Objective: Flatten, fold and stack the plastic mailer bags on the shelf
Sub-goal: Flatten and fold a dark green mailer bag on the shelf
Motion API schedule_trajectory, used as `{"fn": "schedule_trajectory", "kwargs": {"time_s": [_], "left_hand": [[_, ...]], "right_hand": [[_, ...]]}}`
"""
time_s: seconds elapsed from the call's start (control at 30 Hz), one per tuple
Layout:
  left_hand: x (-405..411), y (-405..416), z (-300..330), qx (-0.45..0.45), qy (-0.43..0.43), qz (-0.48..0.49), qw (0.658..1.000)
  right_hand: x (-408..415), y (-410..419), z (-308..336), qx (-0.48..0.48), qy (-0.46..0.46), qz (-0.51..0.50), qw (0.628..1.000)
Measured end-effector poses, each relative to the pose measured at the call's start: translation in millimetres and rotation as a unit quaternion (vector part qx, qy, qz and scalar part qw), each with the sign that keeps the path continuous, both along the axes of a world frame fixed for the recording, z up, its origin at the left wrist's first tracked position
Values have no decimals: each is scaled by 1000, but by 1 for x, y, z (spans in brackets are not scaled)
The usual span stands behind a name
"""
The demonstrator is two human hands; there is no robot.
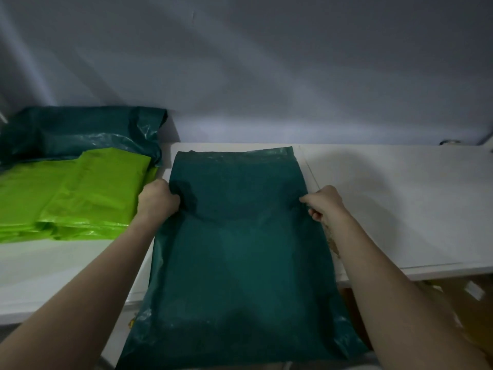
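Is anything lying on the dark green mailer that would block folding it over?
Nothing visible. The dark green plastic mailer bag lies bare on the white shelf; left hand and right hand grip its side edges.

At frame centre we pinch the dark green mailer with left hand and right hand; lime bags lie left.
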State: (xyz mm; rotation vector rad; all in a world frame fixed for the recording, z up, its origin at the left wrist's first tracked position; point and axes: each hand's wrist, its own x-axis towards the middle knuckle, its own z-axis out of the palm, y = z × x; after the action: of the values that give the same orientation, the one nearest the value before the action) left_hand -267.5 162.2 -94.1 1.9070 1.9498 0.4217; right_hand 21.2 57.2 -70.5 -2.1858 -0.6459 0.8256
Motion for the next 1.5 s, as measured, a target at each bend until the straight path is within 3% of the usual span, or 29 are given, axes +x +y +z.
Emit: {"fn": "schedule_trajectory", "kwargs": {"time_s": [0.17, 0.27, 0.43, 0.87, 0.97, 1.17, 1.33, 1.5], "left_hand": [[4, -3, 4, 3, -174, 47, 984], [3, -1, 9, -59, -286, 81, 953], [4, 0, 11, -129, -394, 136, 900], [12, 2, 13, -145, -458, 89, 872], [13, 1, 15, -145, -503, 88, 847], [16, 3, 17, -148, -622, 78, 765], [17, 4, 22, -162, -659, 45, 733], [18, 8, 22, -178, -692, 25, 699]], "right_hand": [[1, 1, -2, 19, 0, -23, 1000], [0, 3, -4, 16, 22, -11, 1000], [-2, 7, -7, -1, 25, -1, 1000], [-10, 12, 1, 51, 158, -9, 986], [-10, 11, 6, 68, 186, -17, 980], [-1, 14, 5, 139, 190, -43, 971], [6, 10, 6, 238, 228, -57, 942], [18, 13, 6, 271, 312, -64, 908]]}}
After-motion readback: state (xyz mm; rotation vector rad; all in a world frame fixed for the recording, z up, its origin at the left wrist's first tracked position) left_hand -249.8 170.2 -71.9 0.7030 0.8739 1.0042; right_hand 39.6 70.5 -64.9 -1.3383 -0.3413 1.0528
